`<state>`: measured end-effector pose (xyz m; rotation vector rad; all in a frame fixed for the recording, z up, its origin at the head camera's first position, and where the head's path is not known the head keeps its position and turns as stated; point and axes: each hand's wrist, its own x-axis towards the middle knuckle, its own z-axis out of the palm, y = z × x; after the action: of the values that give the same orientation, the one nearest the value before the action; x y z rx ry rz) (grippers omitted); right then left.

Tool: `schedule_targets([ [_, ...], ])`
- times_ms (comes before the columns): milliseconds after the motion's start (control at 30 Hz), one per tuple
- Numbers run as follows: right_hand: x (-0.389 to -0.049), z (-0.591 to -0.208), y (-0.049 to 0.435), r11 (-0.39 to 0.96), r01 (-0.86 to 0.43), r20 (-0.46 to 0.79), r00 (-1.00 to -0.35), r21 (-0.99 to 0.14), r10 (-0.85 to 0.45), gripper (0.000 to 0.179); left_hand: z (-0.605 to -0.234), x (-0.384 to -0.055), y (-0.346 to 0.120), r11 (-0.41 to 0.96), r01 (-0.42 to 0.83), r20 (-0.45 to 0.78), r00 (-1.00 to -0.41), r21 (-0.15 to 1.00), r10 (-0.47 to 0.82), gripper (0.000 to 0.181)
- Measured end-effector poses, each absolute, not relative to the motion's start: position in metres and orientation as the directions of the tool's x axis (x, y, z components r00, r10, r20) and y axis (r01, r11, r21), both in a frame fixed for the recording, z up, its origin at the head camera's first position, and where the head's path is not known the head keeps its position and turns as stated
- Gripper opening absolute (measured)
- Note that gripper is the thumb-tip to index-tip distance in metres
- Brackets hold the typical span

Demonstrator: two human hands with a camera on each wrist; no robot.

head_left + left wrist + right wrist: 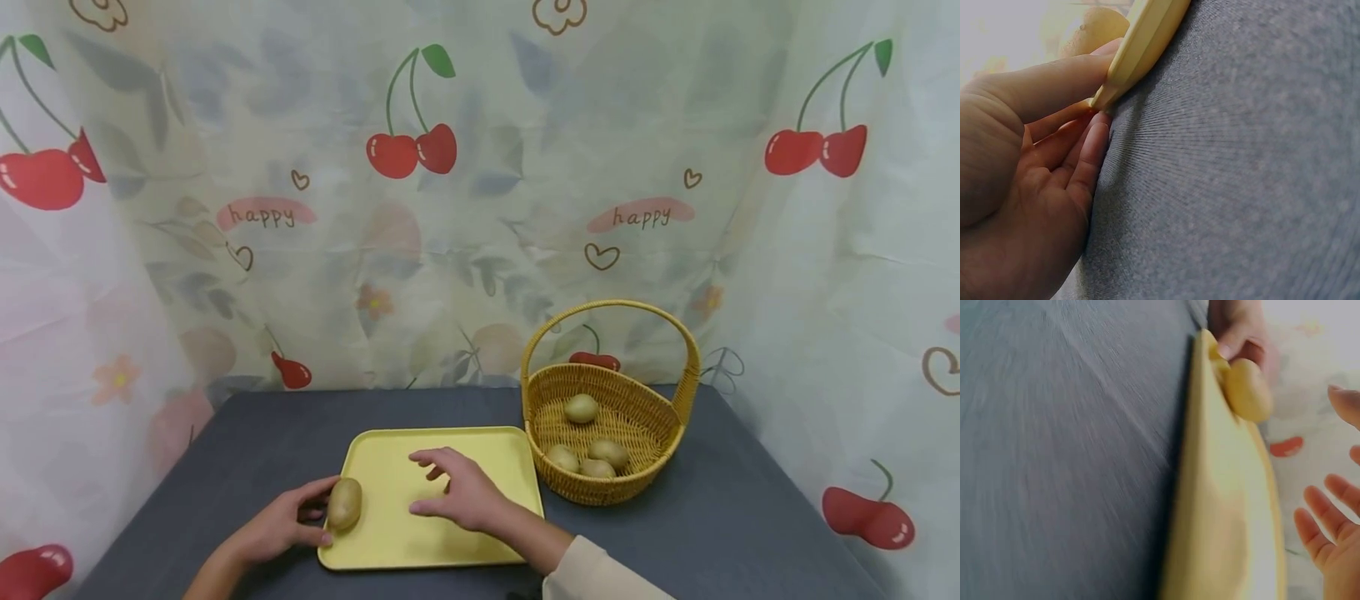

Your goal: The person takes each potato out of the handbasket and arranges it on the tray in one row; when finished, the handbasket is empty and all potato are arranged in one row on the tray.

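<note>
A brown oval potato (344, 504) lies at the left edge of a pale yellow rectangular tray (480, 546). My left hand (279, 523) holds that edge, with the thumb against the rim near the front corner and the fingers close to the potato. In the left wrist view, the thumb (1054, 87) touches the tray's outer wall (1147, 47), and other fingertips reach beneath it. Over the middle of the tray hovers my right hand (463, 493), its fingers and thumb apart with nothing between them. The right wrist view shows its spread fingers (1319, 515) away from the potato.
A wicker basket (600, 492) with a tall arched handle stands by the tray's right rear corner. Several potatoes (581, 408) lie inside it. The dark grey cloth (750, 542) covers the table, and a cherry-patterned curtain (480, 208) hangs behind and at both sides.
</note>
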<state>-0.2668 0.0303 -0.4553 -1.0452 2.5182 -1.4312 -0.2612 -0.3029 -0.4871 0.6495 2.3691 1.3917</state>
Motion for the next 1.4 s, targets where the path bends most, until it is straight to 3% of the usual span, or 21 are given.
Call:
schedule_targets([
  [300, -0.277, -0.412, 0.095, 0.343, -0.567, 0.287, -0.744, -0.749, -0.604, 0.051, -0.485, -0.261, -0.301, 0.446, 0.232, -0.041, -0.851, 0.864, 0.523, 0.081],
  [733, -0.322, -0.355, 0.182, 0.438, -0.531, 0.147, -0.741, -0.725, -0.655, 0.047, -0.485, -0.260, -0.303, 0.443, 0.232, -0.044, -0.847, 0.866, 0.531, 0.081],
  [1100, -0.367, -0.376, 0.226, 0.572, -0.373, 0.130, -0.898, -0.730, -0.419, 0.045, -0.486, -0.260, -0.301, 0.449, 0.200, -0.068, -0.856, 0.871, 0.512, 0.081],
  [1400, -0.393, -0.404, 0.235, 0.639, -0.252, 0.063, -0.951, -0.727, -0.303, 0.047, -0.488, -0.261, -0.303, 0.468, 0.205, -0.065, -0.865, 0.860, 0.497, 0.083],
])
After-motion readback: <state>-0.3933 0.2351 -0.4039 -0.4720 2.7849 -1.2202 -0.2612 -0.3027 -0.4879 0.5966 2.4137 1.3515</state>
